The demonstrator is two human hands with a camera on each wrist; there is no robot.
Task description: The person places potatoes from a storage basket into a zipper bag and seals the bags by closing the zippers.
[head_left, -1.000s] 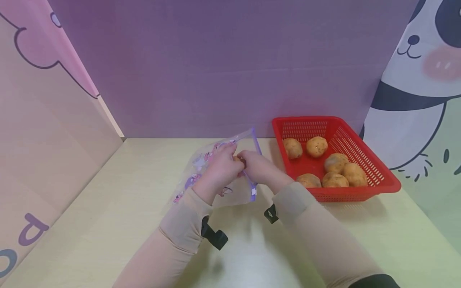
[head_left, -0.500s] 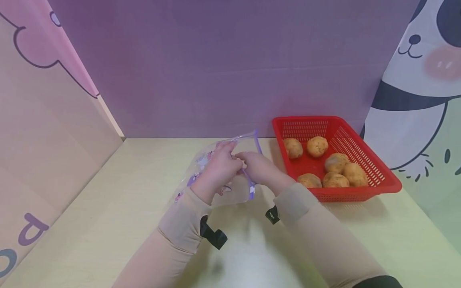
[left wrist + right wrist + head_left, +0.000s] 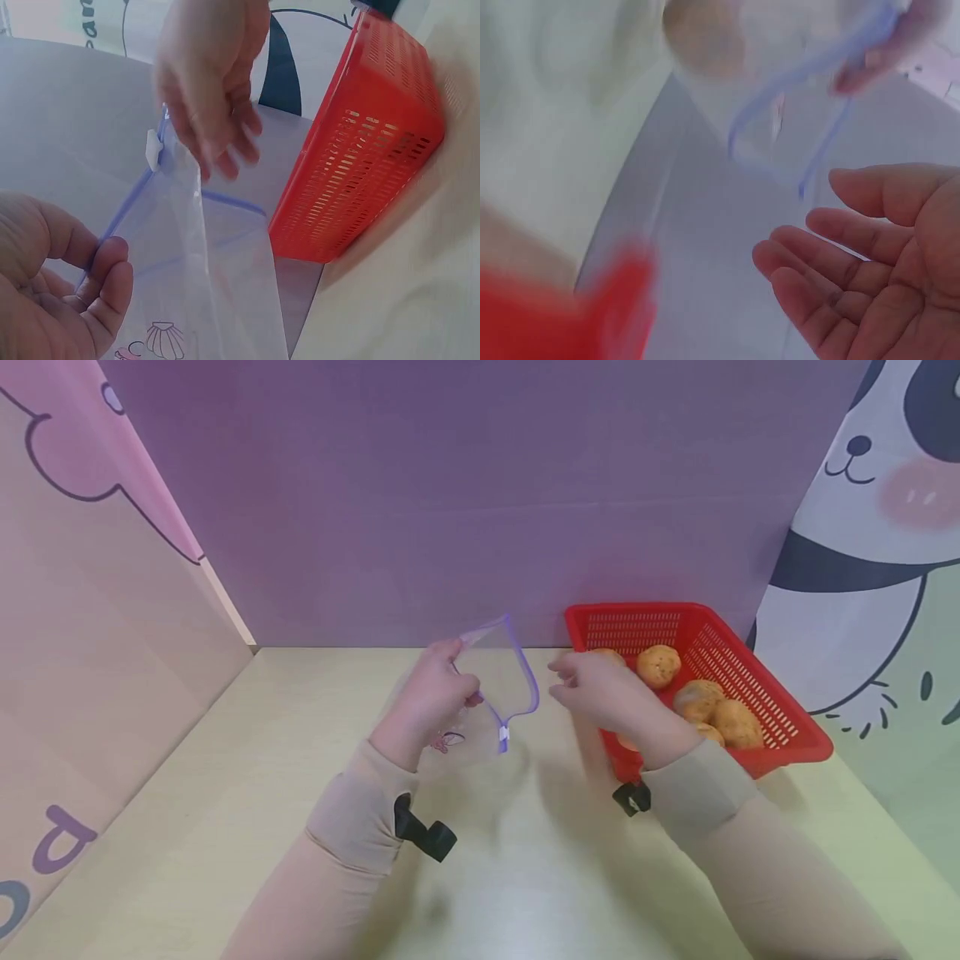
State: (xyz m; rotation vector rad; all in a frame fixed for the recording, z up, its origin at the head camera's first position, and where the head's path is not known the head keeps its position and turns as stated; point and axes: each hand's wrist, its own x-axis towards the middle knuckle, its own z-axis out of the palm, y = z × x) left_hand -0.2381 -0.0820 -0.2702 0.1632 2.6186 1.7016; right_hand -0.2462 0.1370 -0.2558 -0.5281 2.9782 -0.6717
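Note:
A clear zip bag (image 3: 491,668) with purple edging hangs from my left hand (image 3: 429,693), its mouth spread toward the right. Thumb and fingers of that hand pinch the purple edge of the mouth, as the left wrist view shows. A white slider (image 3: 153,150) sits at one end of the zip. Blurred in the right wrist view, a potato (image 3: 705,37) shows through the bag. My right hand (image 3: 611,689) holds nothing; its fingers are loosely bent over the near left side of the red basket (image 3: 806,745). Several potatoes (image 3: 738,724) lie in that basket, some partly hidden by the hand.
The pale table (image 3: 225,827) meets a purple wall (image 3: 480,502) right behind the bag and basket. A printed panel with a panda (image 3: 858,447) stands along the right side, and a pale printed panel (image 3: 97,652) runs along the left.
My right hand has come out of the bag's mouth and moved right to the basket, without the potato seen earlier. My left hand has shifted slightly left, and the bag's mouth gapes wider.

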